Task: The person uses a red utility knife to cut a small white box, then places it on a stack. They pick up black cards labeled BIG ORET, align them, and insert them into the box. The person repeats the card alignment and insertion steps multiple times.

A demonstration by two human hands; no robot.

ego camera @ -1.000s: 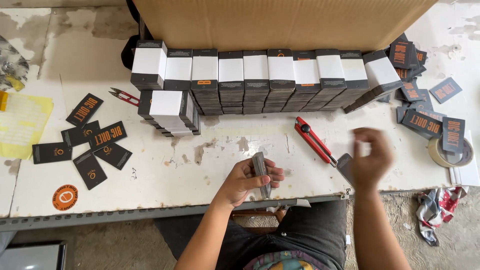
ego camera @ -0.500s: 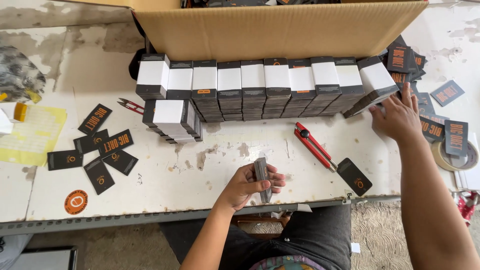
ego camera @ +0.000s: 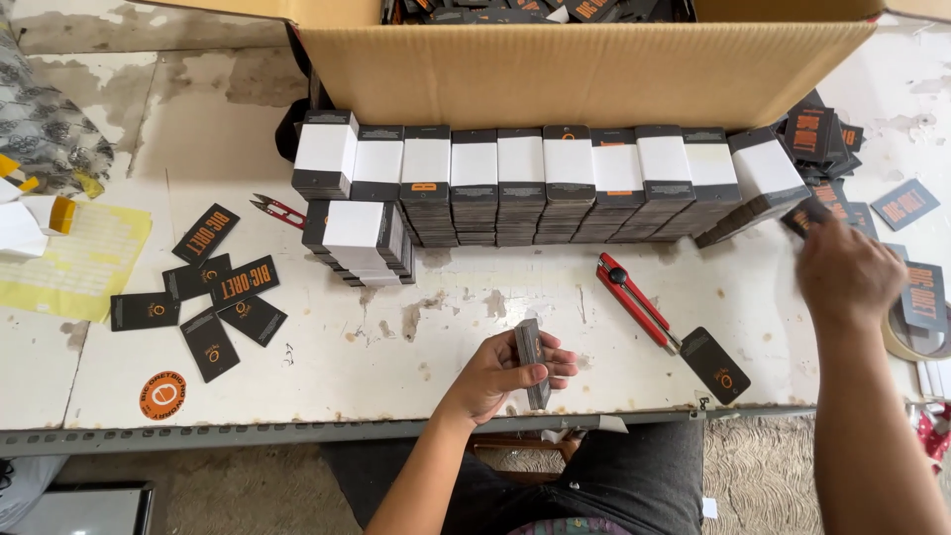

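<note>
My left hand holds a small stack of dark cards on edge above the table's near side. Over at the right, my right hand is blurred above a loose pile of black cards; its fingertips touch that pile and I cannot tell whether it grips one. A long row of stacked cards with white tops stands along the middle of the table. One single black card lies flat between my hands.
A red box cutter lies beside the single card. An open cardboard box full of cards stands behind the row. Loose black cards and a round orange sticker lie left, with red snips, yellow paper and a tape roll.
My right hand went from the near edge, left a black card flat on the table, and reached to the card pile at far right. My left hand stayed put with its stack.
</note>
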